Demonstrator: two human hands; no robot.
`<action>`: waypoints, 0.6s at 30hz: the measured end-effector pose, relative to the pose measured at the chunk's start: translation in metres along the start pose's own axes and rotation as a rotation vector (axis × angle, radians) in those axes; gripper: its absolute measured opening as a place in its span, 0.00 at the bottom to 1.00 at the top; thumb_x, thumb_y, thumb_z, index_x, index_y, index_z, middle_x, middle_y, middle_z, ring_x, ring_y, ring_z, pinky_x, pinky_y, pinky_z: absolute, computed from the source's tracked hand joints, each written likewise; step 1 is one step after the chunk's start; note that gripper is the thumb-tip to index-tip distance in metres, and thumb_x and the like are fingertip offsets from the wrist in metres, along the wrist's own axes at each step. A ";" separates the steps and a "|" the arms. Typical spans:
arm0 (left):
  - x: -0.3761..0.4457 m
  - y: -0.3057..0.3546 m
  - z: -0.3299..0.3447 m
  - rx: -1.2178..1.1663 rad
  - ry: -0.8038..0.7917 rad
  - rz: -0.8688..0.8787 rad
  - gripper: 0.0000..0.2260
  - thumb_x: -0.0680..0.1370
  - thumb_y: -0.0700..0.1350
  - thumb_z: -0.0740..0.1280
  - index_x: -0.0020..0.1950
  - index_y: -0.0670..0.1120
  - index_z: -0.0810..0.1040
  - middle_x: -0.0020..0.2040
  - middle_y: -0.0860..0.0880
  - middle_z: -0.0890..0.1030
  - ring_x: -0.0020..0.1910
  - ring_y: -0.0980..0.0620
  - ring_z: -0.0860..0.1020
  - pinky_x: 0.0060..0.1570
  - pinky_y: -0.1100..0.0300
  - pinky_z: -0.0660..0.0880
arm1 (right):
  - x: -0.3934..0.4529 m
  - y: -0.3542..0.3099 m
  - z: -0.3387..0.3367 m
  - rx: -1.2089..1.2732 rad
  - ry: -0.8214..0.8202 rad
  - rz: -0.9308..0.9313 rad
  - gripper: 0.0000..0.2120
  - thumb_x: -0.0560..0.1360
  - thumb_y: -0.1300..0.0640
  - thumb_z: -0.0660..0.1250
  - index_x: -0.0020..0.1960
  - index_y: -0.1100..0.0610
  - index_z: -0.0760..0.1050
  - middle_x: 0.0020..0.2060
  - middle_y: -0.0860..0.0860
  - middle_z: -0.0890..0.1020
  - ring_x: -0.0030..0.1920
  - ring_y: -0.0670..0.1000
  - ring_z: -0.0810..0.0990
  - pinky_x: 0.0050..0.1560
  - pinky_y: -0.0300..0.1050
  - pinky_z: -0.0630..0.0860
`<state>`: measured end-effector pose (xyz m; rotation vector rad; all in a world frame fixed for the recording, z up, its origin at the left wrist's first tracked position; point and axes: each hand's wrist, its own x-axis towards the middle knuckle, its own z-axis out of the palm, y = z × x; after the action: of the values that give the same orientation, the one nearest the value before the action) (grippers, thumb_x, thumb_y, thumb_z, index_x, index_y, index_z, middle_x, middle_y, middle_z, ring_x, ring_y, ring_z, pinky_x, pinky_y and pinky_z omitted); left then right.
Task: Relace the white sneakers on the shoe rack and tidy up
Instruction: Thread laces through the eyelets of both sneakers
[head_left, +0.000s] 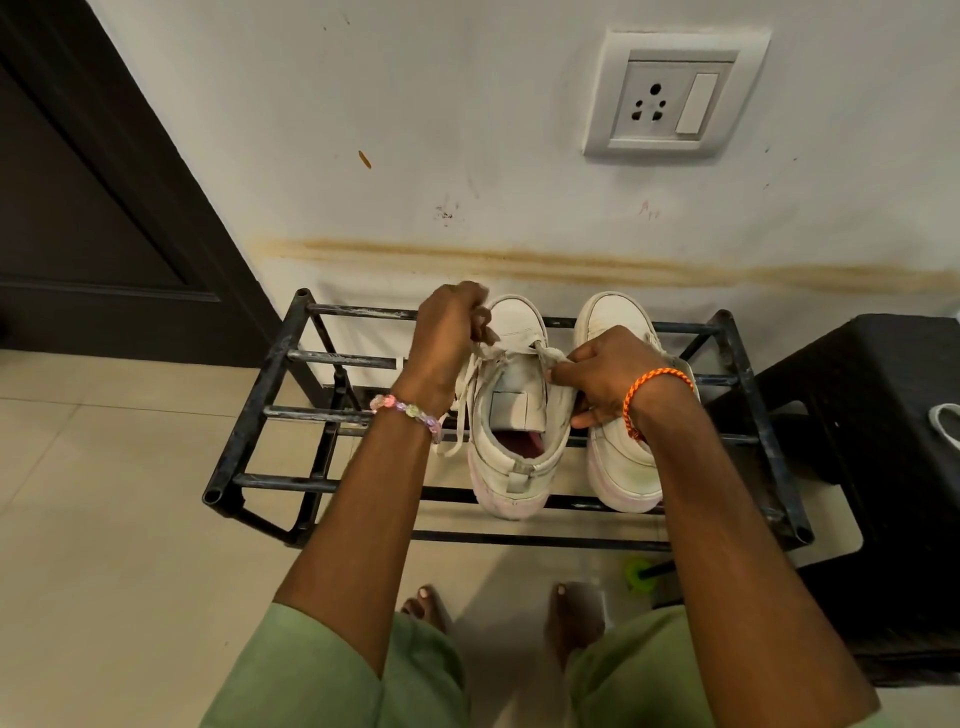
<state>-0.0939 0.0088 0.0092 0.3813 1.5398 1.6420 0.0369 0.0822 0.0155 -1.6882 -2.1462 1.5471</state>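
Standing on the top bars of the black shoe rack (260, 410), toes to the wall: two white sneakers (621, 457). Lace (480, 353) of the left-hand sneaker (511, 415) is pinched in the left hand (447, 332) and drawn outward; its other end is pinched by the right hand (608, 374), apparently for tensioning across the eyelets. Open bars remain to the left; a black stool (872, 415) crowds the right edge

A stained white wall (519, 156) carried a socket (675, 96) at one o'clock; a dark door (93, 197) stood at ten, beige tiles (104, 519) at eight, a black stool (883, 467) at four
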 end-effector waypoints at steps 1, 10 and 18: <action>0.000 -0.006 0.001 0.236 0.016 0.053 0.04 0.77 0.42 0.63 0.44 0.43 0.73 0.35 0.49 0.73 0.32 0.53 0.73 0.35 0.59 0.71 | 0.000 0.000 0.000 0.003 0.000 0.002 0.06 0.74 0.59 0.69 0.47 0.62 0.78 0.31 0.54 0.79 0.29 0.52 0.80 0.38 0.48 0.82; 0.001 -0.027 0.008 0.999 -0.063 0.283 0.11 0.75 0.47 0.70 0.54 0.46 0.83 0.50 0.45 0.83 0.53 0.45 0.78 0.56 0.49 0.74 | 0.000 0.000 0.001 0.006 0.002 -0.006 0.08 0.74 0.60 0.69 0.48 0.64 0.79 0.31 0.54 0.79 0.32 0.53 0.81 0.44 0.54 0.82; 0.002 -0.004 -0.012 0.818 -0.148 0.166 0.09 0.77 0.46 0.66 0.49 0.42 0.82 0.41 0.46 0.80 0.38 0.54 0.76 0.42 0.61 0.72 | -0.006 -0.003 -0.003 0.067 -0.019 0.034 0.08 0.74 0.62 0.69 0.50 0.67 0.78 0.33 0.56 0.78 0.29 0.52 0.79 0.27 0.44 0.80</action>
<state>-0.1020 0.0018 0.0022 1.0557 2.0509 0.9908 0.0387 0.0798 0.0225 -1.7056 -2.0599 1.6309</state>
